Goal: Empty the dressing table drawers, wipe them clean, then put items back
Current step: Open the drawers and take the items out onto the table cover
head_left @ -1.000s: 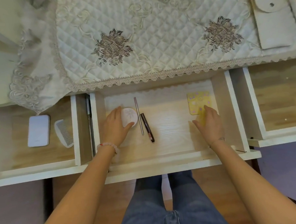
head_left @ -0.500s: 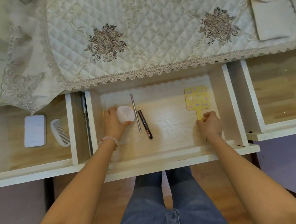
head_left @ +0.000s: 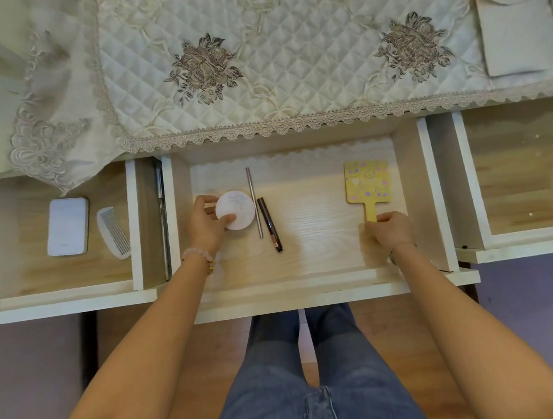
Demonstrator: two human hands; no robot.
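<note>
The middle drawer (head_left: 304, 284) is pulled out under the table edge. My left hand (head_left: 207, 227) grips a round white compact (head_left: 238, 208) at the drawer's left side, thumb on its lid. A thin silver pencil (head_left: 254, 201) and a dark brown pen (head_left: 269, 224) lie just right of the compact. My right hand (head_left: 390, 230) pinches the handle end of a yellow hand mirror (head_left: 367, 182) that lies flat at the drawer's right side.
The left drawer (head_left: 65, 297) is out and holds a white flat case (head_left: 67, 226) and a white comb (head_left: 113, 232). The right drawer (head_left: 520, 180) is out with a bare wooden bottom. A quilted cloth (head_left: 293, 64) covers the tabletop, with a cream pouch (head_left: 512, 27) at far right.
My right hand slid back from over the mirror and closed on its handle end. My left hand settled its grip around the compact. The camera moved closer.
</note>
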